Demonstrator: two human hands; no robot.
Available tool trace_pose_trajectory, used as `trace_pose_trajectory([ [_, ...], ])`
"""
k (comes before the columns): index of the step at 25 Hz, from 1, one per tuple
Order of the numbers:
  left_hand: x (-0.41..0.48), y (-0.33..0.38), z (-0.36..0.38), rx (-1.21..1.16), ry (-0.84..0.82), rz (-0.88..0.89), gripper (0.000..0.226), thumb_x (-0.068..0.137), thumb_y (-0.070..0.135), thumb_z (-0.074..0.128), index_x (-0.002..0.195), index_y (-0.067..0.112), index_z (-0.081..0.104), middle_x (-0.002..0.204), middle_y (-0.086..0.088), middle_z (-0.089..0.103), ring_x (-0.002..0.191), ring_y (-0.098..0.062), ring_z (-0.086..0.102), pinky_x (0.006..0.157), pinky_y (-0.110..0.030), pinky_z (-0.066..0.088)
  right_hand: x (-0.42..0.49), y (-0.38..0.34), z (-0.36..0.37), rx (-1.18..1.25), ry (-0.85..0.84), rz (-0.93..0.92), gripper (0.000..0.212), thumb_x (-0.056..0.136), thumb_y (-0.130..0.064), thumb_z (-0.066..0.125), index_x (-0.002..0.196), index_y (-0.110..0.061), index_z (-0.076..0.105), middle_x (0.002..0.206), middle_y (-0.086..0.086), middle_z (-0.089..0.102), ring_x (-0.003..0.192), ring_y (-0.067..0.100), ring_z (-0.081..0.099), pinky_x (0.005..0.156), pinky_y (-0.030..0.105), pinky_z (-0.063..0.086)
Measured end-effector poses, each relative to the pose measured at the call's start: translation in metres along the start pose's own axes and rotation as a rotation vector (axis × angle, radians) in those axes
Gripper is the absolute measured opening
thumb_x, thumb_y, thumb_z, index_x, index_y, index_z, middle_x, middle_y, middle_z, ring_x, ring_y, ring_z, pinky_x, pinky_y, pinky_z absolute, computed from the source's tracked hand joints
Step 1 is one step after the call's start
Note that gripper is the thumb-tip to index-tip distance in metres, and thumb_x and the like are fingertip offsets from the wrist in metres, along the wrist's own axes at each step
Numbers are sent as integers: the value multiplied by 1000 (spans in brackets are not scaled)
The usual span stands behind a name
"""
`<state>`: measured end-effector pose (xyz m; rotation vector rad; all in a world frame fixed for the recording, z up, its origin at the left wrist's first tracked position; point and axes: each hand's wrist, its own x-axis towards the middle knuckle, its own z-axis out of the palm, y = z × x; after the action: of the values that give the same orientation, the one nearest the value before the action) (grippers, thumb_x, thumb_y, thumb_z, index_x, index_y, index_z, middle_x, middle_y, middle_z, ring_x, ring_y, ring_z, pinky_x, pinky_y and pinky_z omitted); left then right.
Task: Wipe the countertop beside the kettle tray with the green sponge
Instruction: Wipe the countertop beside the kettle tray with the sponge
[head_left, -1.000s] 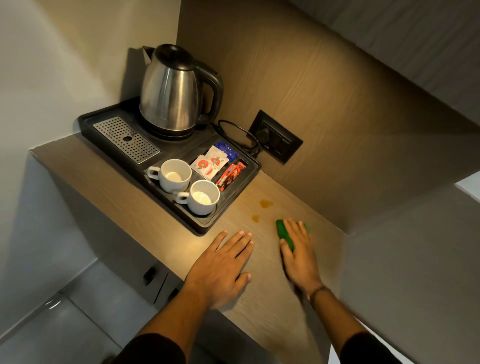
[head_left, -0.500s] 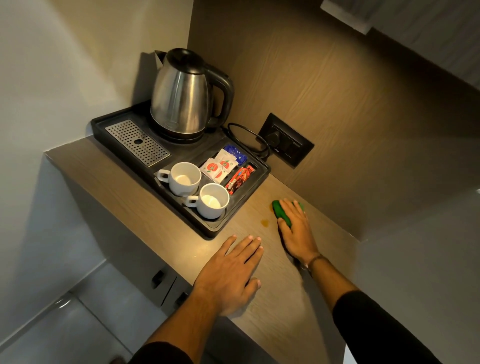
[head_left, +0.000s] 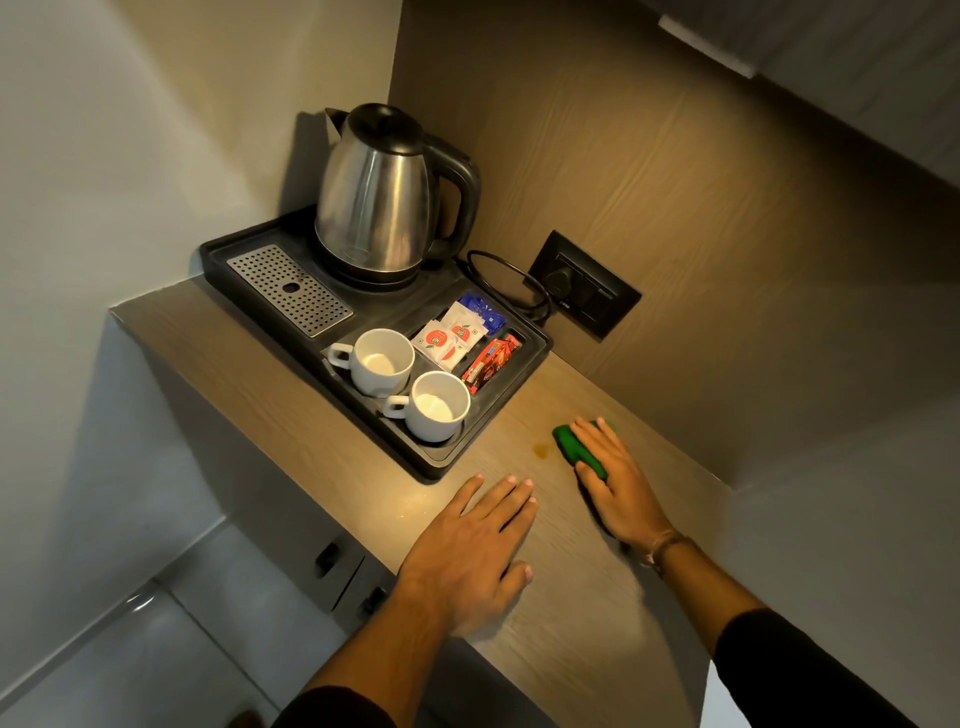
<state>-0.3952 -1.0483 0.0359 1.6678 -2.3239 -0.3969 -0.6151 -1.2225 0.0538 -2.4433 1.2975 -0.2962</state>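
Right now the wood-grain countertop (head_left: 571, 597) holds the black kettle tray (head_left: 470, 447) w/ steel kettle (head_left: 379, 202) at 11 o'clock and two white cups (head_left: 410, 382) at tray's near end. L hand (head_left: 467, 551) lies flat, fingers spread, holding nothing; R hand (head_left: 618, 483) presses flat on the green sponge (head_left: 574, 448) at approx 1 o'clock, just right of tray. Small amber stain (head_left: 542, 451) sits just left of sponge, btwn it and tray: risk, I'd judge, is a leftward stroke smearing it against the tray edge or nudging the tray, rattling cups.
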Motion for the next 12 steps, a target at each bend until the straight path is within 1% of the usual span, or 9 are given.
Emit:
trace_pose_trajectory([
  [3,0,0,-2,4,-10,-2,70,108,55,25,164,19,6,176,-2,-1,159,-17,-10,129,-51,0,44,-20,0,38,81,216,52,108,-22,49,159,-20,37,168,7,33,160,30,15,128,59,15],
  [4,0,1,-2,0,-14,-2,70,108,55,25,164,19,6,176,-2,-1,159,-17,-10,129,-51,0,53,-35,5,51,78,231,53,108,-21,50,159,-20,36,168,7,32,160,30,15,129,59,13],
  [5,0,1,-2,-5,-11,-5,70,108,55,25,164,18,6,176,-2,-1,159,-17,-9,129,-51,0,52,-47,13,49,48,183,53,108,-24,49,159,-21,35,169,5,31,160,28,13,129,57,10],
  [6,-1,1,-3,-8,-7,-7,70,108,55,26,164,18,7,176,-2,0,159,-17,-9,129,-51,0,42,-52,21,40,11,84,53,108,-29,46,160,-25,34,170,1,30,161,24,11,130,55,9],
  [8,-1,1,-3,-8,-11,-4,70,108,54,26,164,18,6,176,-3,-1,159,-17,-9,129,-52,1,-1,-36,21,8,-60,-101,54,108,-39,41,160,-33,32,170,-9,29,161,14,9,130,49,8],
  [9,-1,1,-3,-3,-13,-2,70,108,55,25,164,18,6,175,-3,-1,159,-18,-9,129,-52,2,-19,-21,14,2,-56,-136,53,107,-40,40,160,-35,33,169,-11,30,161,12,10,130,47,9],
  [10,-1,1,-3,2,-11,0,70,108,54,25,164,18,6,175,-3,-1,159,-18,-9,129,-52,2,-24,-10,5,3,-39,-119,52,108,-39,41,159,-34,35,168,-10,32,161,12,11,130,48,12],
  [12,-1,1,-3,6,-6,0,70,108,54,25,164,18,5,176,-2,-2,159,-18,-9,129,-52,2,1,-7,-5,8,1,37,51,108,-30,45,158,-25,38,167,-1,34,160,22,15,129,56,15],
])
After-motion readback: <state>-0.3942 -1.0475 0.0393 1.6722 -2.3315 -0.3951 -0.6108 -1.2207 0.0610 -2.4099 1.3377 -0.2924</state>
